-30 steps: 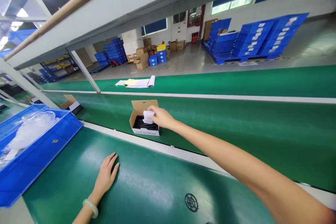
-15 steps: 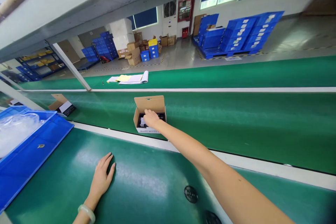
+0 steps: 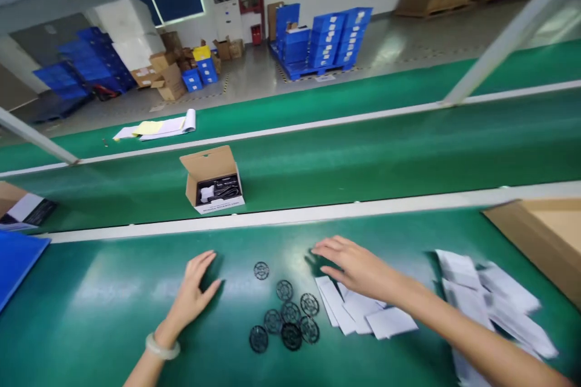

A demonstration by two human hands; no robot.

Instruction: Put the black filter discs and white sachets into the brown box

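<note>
My left hand (image 3: pixel 196 290), a pale bangle at its wrist, hovers low over or rests on the green tabletop (image 3: pixel 113 320), fingers apart and holding nothing. To its right lie several round black openwork discs (image 3: pixel 290 312). My right hand (image 3: pixel 349 263) is over the table beside those discs, fingers spread and nothing in them. Partly beneath my right forearm are several folded white paper sheets (image 3: pixel 363 311). Past the white rail, an open cardboard box (image 3: pixel 215 178) stands on the green belt, its lid up, with black items, a cable and a small white piece inside.
At far right are more white papers or packets (image 3: pixel 490 302), blurred, and a cardboard tray (image 3: pixel 535 248). A blue bin (image 3: pixel 18 263) sits at the left edge. Another open box (image 3: pixel 22 208) is on the belt. Papers (image 3: pixel 166 127) lie behind; a slanted post (image 3: pixel 508 36) rises at right.
My right hand has left the box and come back over the table, now with spread fingers. The view has swung right, bringing the discs, papers and cardboard tray into sight.
</note>
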